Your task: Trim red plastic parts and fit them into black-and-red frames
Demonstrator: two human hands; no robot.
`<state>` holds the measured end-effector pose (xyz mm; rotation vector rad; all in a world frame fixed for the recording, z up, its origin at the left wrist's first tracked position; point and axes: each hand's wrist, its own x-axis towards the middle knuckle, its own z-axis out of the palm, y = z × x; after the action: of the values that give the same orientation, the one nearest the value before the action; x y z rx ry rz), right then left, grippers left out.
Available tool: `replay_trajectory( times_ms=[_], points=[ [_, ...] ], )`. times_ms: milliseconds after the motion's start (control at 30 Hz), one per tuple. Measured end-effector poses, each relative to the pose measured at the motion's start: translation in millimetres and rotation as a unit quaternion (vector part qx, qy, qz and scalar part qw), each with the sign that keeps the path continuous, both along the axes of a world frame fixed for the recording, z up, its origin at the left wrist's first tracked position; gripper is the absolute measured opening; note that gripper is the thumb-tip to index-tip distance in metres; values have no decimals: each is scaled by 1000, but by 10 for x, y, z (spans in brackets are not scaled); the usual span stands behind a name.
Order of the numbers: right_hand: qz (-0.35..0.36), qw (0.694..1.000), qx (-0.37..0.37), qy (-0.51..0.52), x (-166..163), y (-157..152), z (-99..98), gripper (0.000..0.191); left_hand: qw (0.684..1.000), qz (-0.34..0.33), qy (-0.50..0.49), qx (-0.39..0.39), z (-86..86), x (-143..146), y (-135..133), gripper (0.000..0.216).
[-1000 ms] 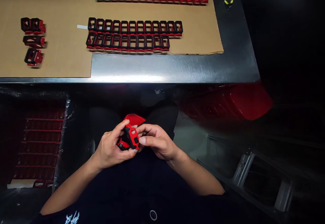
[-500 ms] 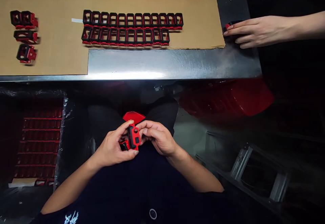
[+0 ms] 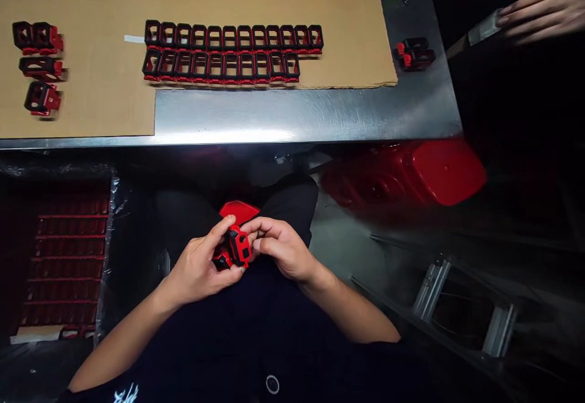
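My left hand (image 3: 203, 263) is closed around a red-and-black plastic frame (image 3: 240, 246), held above my lap between thumb and fingers. Its red face, with a round and a squarish dark opening, is turned to the right. A second red-and-black piece (image 3: 222, 260) sits in the same hand, nearer the palm and partly covered by the fingers. My right hand (image 3: 286, 247) has its fingers curled, with the fingertips at the right edge of the frame. Whatever lies between the right thumb and forefinger is too small to make out.
Rows of similar frames (image 3: 229, 38) stand on cardboard (image 3: 100, 98) over a metal table (image 3: 283, 113); several more lie at left. Another pair (image 3: 415, 54) is at the table's right end. A co-worker's hand (image 3: 546, 11) holds a pale strip. A packed box (image 3: 68, 244), red stool (image 3: 450, 171) and metal frame (image 3: 432, 290) surround me.
The co-worker's hand has left the pair at the table's right end and moved up and right. The frame in my left hand has tilted slightly, and my right thumb has shifted a little.
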<state>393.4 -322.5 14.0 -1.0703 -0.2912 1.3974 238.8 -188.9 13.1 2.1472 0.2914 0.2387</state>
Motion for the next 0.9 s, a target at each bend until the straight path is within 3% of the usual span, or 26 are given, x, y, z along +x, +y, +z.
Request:
replay_trajectory(
  times_ms=[100, 200, 267, 367, 500, 667, 800, 900],
  points=[
    [7, 986, -31, -163, -21, -20, 105, 36, 995, -6, -23, 98, -5, 6, 22, 84],
    [12, 947, -43, -318, -46, -20, 187, 39, 982, -18, -47, 184, -10, 8, 48, 84],
    [0, 928, -25, -371, -49, -17, 203, 34, 975, -20, -57, 213, -18, 2, 62, 85],
    [-15, 924, 4, -382, -30, -25, 175, 33, 975, -15, -70, 211, -30, -9, 70, 87],
    [-4, 952, 25, -306, -2, -58, 93, 33, 982, -16, -97, 162, -26, -7, 69, 88],
    [-3, 999, 26, -29, 15, -61, -22, 32, 992, -18, -102, 65, -33, -15, 101, 84],
    [0, 990, 13, 139, 29, -36, -133, 35, 992, 18, -58, -110, -66, -57, 113, 66],
    [25, 977, 7, 213, 26, -20, -203, 34, 956, 58, -14, -287, -75, -60, 105, 56]
  ],
)
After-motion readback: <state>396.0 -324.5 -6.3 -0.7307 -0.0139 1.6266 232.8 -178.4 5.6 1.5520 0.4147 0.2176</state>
